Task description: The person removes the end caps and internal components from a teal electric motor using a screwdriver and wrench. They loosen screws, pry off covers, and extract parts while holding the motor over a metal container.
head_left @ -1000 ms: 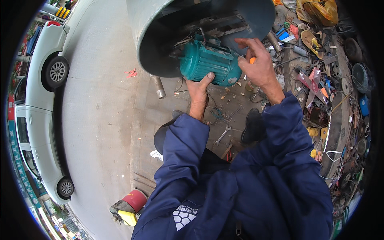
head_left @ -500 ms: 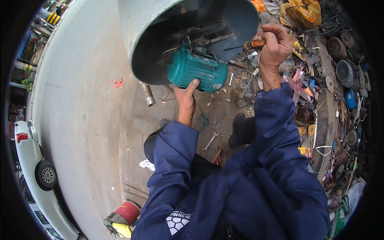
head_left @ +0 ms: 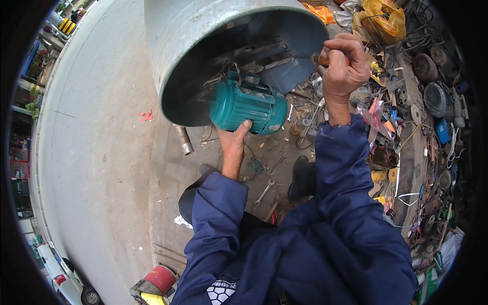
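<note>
A green electric motor (head_left: 249,109) with a ribbed casing sits at the mouth of a large grey metal cylinder (head_left: 175,66), partly inside it. My left hand (head_left: 234,147) grips the motor's underside, thumb up along the casing. My right hand (head_left: 348,71) is closed round the orange handle of a screwdriver (head_left: 324,60), beside the cylinder's right rim. The screwdriver's shaft cannot be made out now. Behind the motor, metal brackets (head_left: 267,58) show in the cylinder's shadowed inside.
An open-ended wrench (head_left: 264,192) lies on the ground between my feet, and a smaller wrench (head_left: 290,112) lies right of the motor. A short metal pipe (head_left: 184,140) sits below the cylinder. Piled scrap (head_left: 401,107) runs along the right. A red-and-yellow machine (head_left: 158,282) stands lower left.
My right hand has turned, and the screwdriver's shaft, earlier pointing left in plain sight, no longer shows. The whole view has shifted, bringing motor and cylinder lower. My left hand keeps its hold.
</note>
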Demonstrator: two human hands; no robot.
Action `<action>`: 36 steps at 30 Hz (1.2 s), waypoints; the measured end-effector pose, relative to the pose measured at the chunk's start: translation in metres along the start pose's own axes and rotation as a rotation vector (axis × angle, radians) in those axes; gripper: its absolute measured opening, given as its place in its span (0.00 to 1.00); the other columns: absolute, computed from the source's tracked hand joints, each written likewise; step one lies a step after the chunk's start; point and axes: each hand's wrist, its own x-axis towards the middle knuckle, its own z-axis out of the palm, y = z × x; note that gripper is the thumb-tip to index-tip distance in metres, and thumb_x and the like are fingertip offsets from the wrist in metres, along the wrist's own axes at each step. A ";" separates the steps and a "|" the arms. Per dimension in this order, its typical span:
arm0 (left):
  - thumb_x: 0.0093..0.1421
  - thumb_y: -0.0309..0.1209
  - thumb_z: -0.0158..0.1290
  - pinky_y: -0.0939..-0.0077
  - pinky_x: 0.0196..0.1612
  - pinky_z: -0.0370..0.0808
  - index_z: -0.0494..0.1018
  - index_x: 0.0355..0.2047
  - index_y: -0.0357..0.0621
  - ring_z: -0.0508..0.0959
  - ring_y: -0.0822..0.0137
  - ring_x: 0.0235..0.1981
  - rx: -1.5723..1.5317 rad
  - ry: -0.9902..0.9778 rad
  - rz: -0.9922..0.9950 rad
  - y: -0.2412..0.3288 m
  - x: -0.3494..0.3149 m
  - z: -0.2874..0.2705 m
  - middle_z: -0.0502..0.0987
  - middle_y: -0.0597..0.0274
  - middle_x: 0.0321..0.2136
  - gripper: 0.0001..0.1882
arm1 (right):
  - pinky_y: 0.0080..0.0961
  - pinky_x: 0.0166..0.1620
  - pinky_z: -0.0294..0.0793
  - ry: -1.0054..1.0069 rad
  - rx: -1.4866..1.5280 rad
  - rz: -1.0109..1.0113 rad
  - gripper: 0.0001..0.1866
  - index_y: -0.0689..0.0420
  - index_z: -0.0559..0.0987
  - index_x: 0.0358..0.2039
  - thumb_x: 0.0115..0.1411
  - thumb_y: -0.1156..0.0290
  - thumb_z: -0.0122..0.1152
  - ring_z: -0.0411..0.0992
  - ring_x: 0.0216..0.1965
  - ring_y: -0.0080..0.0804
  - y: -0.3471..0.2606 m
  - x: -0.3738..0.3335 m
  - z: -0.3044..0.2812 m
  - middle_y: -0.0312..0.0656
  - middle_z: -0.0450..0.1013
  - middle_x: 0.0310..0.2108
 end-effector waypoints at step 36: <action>0.46 0.31 0.81 0.59 0.69 0.68 0.45 0.73 0.32 0.69 0.55 0.65 0.001 0.136 0.127 0.011 -0.003 0.022 0.63 0.45 0.65 0.66 | 0.22 0.42 0.75 -1.045 -0.717 0.801 0.19 0.65 0.85 0.53 0.64 0.69 0.67 0.74 0.36 0.19 -0.171 0.025 -0.104 0.37 0.82 0.37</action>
